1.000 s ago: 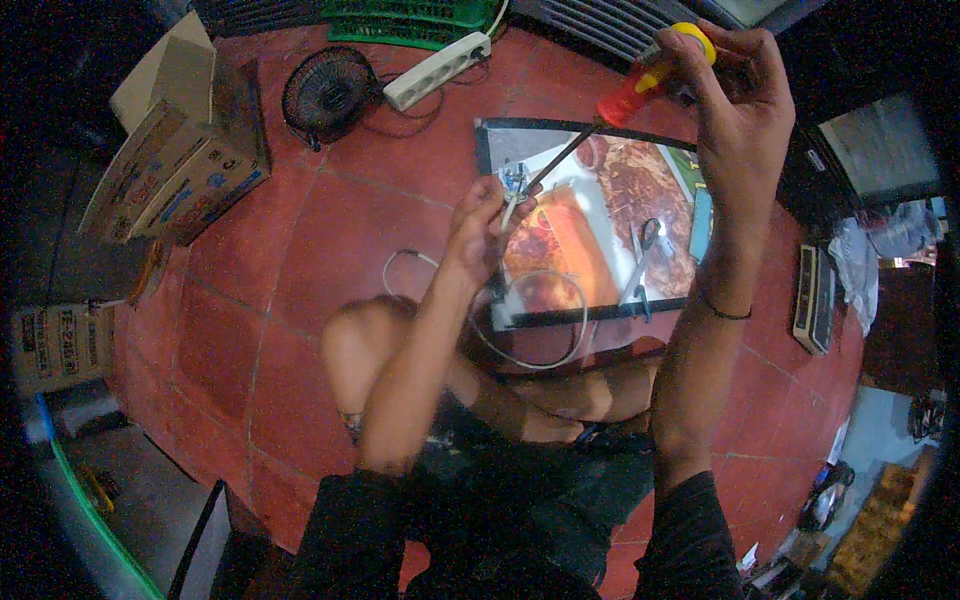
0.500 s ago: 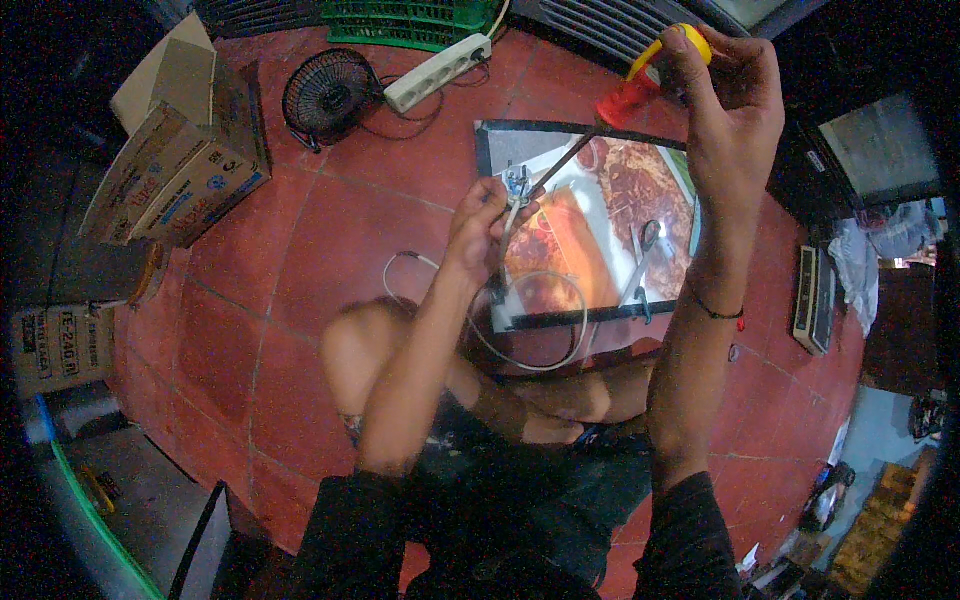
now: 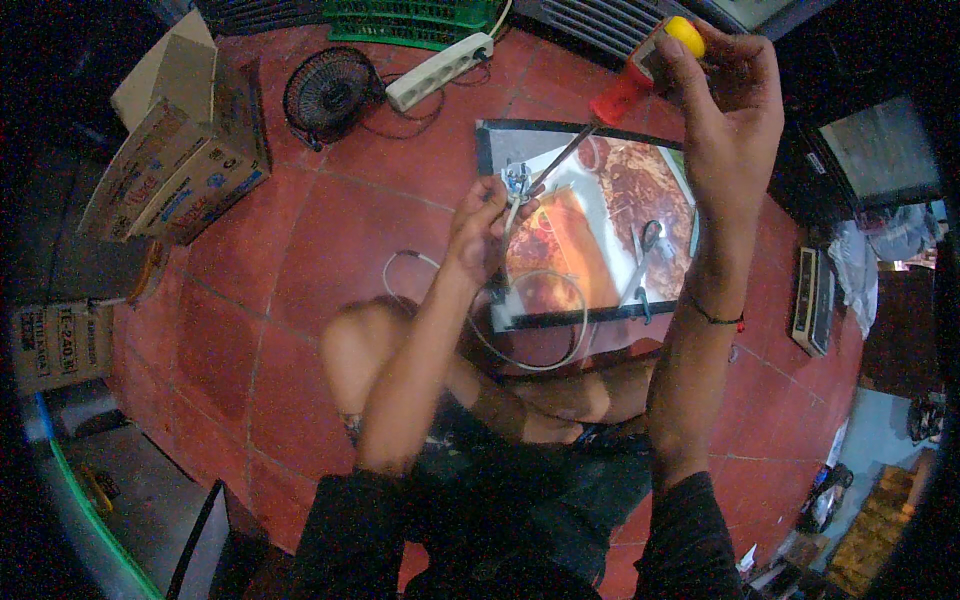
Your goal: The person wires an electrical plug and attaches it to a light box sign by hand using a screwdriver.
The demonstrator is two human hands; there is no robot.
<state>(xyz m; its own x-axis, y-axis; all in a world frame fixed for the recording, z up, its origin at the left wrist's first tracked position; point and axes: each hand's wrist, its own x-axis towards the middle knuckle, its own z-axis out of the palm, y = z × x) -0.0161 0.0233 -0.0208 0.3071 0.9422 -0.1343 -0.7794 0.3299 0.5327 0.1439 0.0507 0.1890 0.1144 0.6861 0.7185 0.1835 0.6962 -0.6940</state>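
Screwdriver (image 3: 640,85) in the right hand (image 3: 725,95): the fingers are clenched round its red and yellow handle, held high, and the metal shaft slants down and left to a small metal fitting (image 3: 517,180). The left hand (image 3: 485,225) pinches that fitting between fingertips, with a white cable (image 3: 540,330) hanging from it in a loop over the person's lap. Both are held in the air above a printed mat (image 3: 600,225) on the red tiled floor (image 3: 300,250).

By the look of it, a screw on the fitting is being driven or loosened; the tip seems to meet the fitting, though the contact is too small to see clearly. The next move calls for keeping the shaft in line with the screw while the left hand holds the fitting steady.

Scissors (image 3: 645,260) lie on the mat. Further off are a power strip (image 3: 440,72), a small fan (image 3: 328,95) and a cardboard box (image 3: 180,160).
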